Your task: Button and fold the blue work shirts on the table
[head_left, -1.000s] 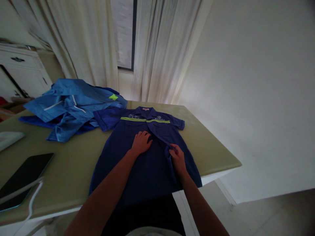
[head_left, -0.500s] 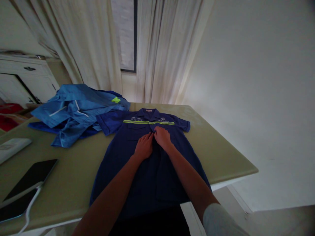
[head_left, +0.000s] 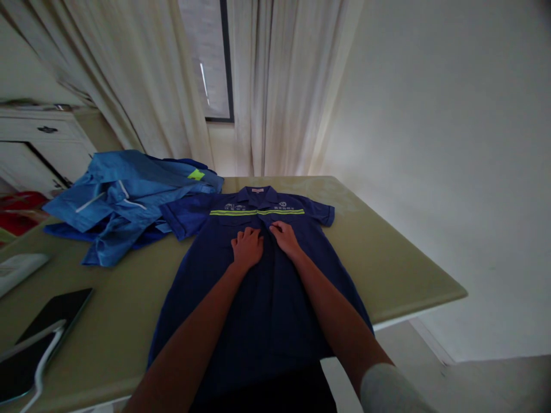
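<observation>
A navy short-sleeved work shirt [head_left: 252, 310] with a yellow-green reflective stripe lies front up, its collar pointing away from me. My left hand [head_left: 248, 246] rests on the chest, left of the front opening, palm down with the fingers a little apart. Just across the opening, my right hand [head_left: 284, 237] has thumb and fingers together at the edge of the front placket, below the stripe. The cloth right under its fingertips is partly hidden. The lower hem hangs at the table's near edge.
A heap of light-blue and dark-blue garments [head_left: 129, 189] lies on the green-topped table [head_left: 387, 264] at the left. Nearer, a black tablet [head_left: 55, 321] has a white cable [head_left: 41, 367] over it, beside a white object [head_left: 21, 268]. Curtains and a wall stand behind.
My left hand has shifted slightly left, away from the front opening, and its fingers have spread. My right hand stays near the placket edge. The view has turned a little.
</observation>
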Demonstrator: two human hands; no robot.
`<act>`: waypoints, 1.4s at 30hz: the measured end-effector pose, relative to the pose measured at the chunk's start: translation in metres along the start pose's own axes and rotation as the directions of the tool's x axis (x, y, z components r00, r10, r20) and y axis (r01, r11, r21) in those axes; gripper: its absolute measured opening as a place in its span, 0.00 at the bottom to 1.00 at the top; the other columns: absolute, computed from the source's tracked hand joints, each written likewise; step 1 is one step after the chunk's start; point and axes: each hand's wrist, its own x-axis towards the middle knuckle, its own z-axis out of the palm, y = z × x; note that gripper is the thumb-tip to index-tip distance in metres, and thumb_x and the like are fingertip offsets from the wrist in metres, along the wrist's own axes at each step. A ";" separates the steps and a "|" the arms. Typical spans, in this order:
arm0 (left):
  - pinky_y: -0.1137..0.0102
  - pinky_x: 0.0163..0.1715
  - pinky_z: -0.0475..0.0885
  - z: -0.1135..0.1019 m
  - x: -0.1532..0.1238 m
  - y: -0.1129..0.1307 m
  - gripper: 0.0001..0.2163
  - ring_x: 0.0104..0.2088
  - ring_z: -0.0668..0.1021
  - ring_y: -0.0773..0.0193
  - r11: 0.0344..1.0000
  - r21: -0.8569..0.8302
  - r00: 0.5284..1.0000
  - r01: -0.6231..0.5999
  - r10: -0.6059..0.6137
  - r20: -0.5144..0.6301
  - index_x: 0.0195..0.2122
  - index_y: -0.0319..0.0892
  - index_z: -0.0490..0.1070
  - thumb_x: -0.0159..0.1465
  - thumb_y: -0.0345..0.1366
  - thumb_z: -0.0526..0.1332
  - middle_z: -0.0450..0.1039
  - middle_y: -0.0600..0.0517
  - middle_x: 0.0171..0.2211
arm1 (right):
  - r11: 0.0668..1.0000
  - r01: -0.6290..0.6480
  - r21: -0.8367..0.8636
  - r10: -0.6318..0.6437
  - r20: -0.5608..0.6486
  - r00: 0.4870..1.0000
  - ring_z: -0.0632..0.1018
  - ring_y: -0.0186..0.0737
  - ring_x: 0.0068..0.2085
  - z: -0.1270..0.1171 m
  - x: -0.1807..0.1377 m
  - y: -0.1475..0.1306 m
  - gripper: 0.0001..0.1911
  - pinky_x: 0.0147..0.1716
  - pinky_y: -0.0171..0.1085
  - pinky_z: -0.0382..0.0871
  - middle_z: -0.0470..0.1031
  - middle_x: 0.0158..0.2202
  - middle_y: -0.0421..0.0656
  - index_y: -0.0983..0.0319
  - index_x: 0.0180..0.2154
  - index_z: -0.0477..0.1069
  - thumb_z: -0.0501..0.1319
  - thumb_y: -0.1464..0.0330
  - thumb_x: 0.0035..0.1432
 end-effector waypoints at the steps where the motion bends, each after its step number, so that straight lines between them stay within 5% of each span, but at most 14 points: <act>1: 0.50 0.54 0.69 0.000 0.004 0.001 0.17 0.57 0.73 0.46 1.000 -0.004 1.000 0.028 -0.028 -0.009 0.59 0.51 0.75 0.74 0.42 0.54 0.73 0.43 0.59 | 1.000 0.005 0.027 -0.005 -0.001 1.000 0.81 0.42 0.40 0.001 0.001 0.002 0.08 0.44 0.37 0.72 0.84 0.38 0.43 0.61 0.39 0.81 0.63 0.66 0.64; 6: 0.50 0.54 0.68 0.004 0.013 0.000 0.10 0.56 0.74 0.47 0.997 -0.057 0.997 0.049 -0.053 -0.064 0.51 0.49 0.76 0.71 0.38 0.59 0.76 0.46 0.54 | 0.999 0.034 0.042 -0.034 -0.001 0.999 0.81 0.42 0.38 0.001 0.000 0.007 0.11 0.42 0.37 0.72 0.84 0.36 0.43 0.61 0.38 0.81 0.63 0.62 0.65; 14: 0.59 0.51 0.70 0.005 0.014 -0.005 0.07 0.51 0.77 0.52 0.991 -0.107 0.992 -0.085 0.074 -0.106 0.46 0.44 0.74 0.71 0.30 0.58 0.78 0.46 0.48 | 0.913 0.104 -0.394 -0.089 0.056 0.994 0.82 0.47 0.44 0.006 -0.017 -0.016 0.09 0.45 0.40 0.70 0.84 0.43 0.46 0.58 0.46 0.80 0.65 0.67 0.64; 18: 0.61 0.54 0.70 0.009 0.018 -0.005 0.07 0.50 0.77 0.52 0.975 -0.067 0.960 -0.211 0.194 -0.201 0.44 0.43 0.74 0.71 0.28 0.56 0.76 0.43 0.47 | 0.870 0.107 -0.481 -0.102 0.037 0.994 0.82 0.47 0.44 0.007 -0.022 -0.023 0.10 0.45 0.41 0.71 0.84 0.45 0.46 0.56 0.47 0.80 0.64 0.66 0.66; 23: 0.60 0.52 0.71 0.013 0.020 -0.005 0.08 0.47 0.77 0.52 0.964 -0.041 0.946 -0.261 0.247 -0.210 0.43 0.43 0.72 0.71 0.26 0.54 0.76 0.44 0.43 | 0.884 0.167 -0.437 -0.163 0.046 0.985 0.80 0.44 0.43 0.006 -0.018 -0.016 0.10 0.45 0.38 0.70 0.83 0.44 0.46 0.58 0.46 0.81 0.62 0.68 0.66; 30: 0.62 0.48 0.72 0.016 0.020 -0.009 0.08 0.45 0.80 0.54 0.970 -0.175 0.974 -0.168 0.135 -0.184 0.44 0.43 0.70 0.71 0.26 0.54 0.78 0.44 0.42 | 0.921 0.266 -0.285 -0.259 0.060 0.964 0.78 0.39 0.36 0.005 -0.013 -0.011 0.11 0.40 0.36 0.68 0.79 0.35 0.43 0.60 0.36 0.80 0.61 0.64 0.68; 33: 0.63 0.47 0.72 0.013 0.020 -0.009 0.06 0.45 0.81 0.55 0.964 -0.231 0.984 -0.128 0.095 -0.149 0.43 0.44 0.70 0.72 0.29 0.55 0.79 0.46 0.42 | 0.950 0.221 -0.221 -0.214 0.053 0.975 0.77 0.39 0.33 0.003 -0.011 -0.011 0.19 0.39 0.35 0.67 0.78 0.29 0.41 0.60 0.30 0.79 0.57 0.63 0.71; 42: 0.65 0.47 0.72 0.007 0.019 -0.005 0.05 0.46 0.82 0.56 0.968 -0.238 0.993 -0.075 0.052 -0.104 0.43 0.45 0.72 0.73 0.34 0.57 0.81 0.47 0.43 | 0.984 0.144 -0.109 -0.129 0.128 0.983 0.81 0.40 0.35 -0.002 -0.006 -0.006 0.06 0.39 0.36 0.71 0.83 0.33 0.40 0.60 0.37 0.81 0.64 0.70 0.59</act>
